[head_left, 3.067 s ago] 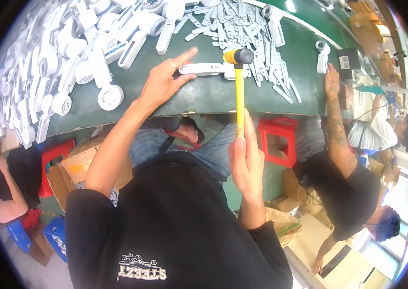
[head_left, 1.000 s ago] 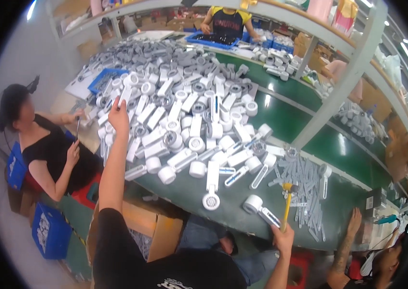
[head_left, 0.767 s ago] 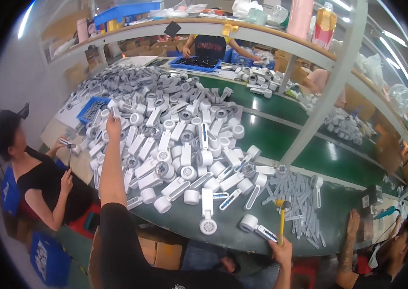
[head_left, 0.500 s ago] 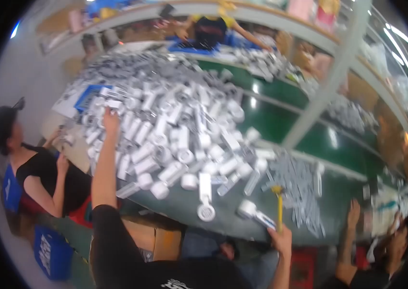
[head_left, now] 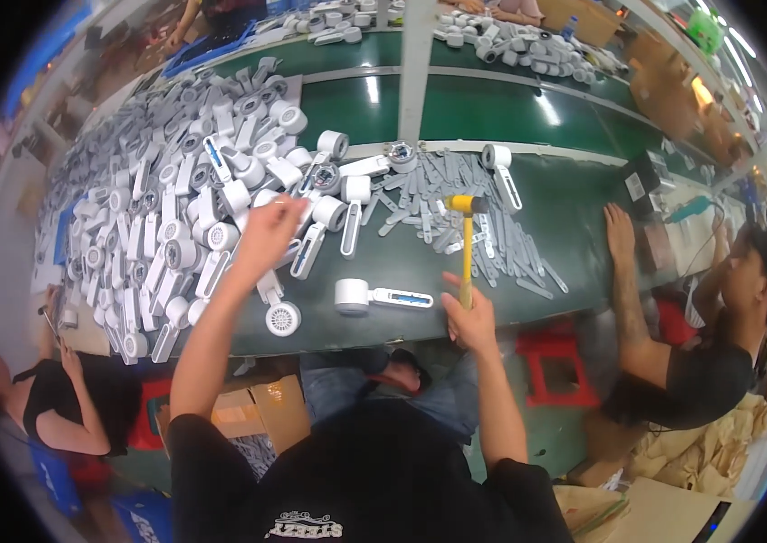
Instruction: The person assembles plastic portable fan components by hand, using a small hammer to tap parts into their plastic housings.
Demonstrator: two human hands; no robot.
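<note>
In my right hand (head_left: pixel 471 319), the fingers wrap round the handle of a small mallet (head_left: pixel 467 249) with a yellow shaft and a yellow and dark head. It stands nearly upright, head at the top. Just left of this hand a white handheld fan (head_left: pixel 352 297) lies on the green table, its handle uncovered with a blue part inside. My left hand (head_left: pixel 270 233) is over the right side of a large pile of white fans (head_left: pixel 166 226). Its fingertips are pressed together; what they hold, if anything, is too small or blurred to make out.
Grey flat strips (head_left: pixel 438 199) lie heaped beyond the mallet, with one fan (head_left: pixel 503 176) at their right. A metal post (head_left: pixel 415 81) rises behind. Co-workers sit at left and right; the right one's hand (head_left: pixel 619 231) rests on the table edge (head_left: pixel 574 303).
The view has turned to the right. My left hand has come from the far left of the pile, near a blue tray, to its right side. My right hand still grips the mallet.
</note>
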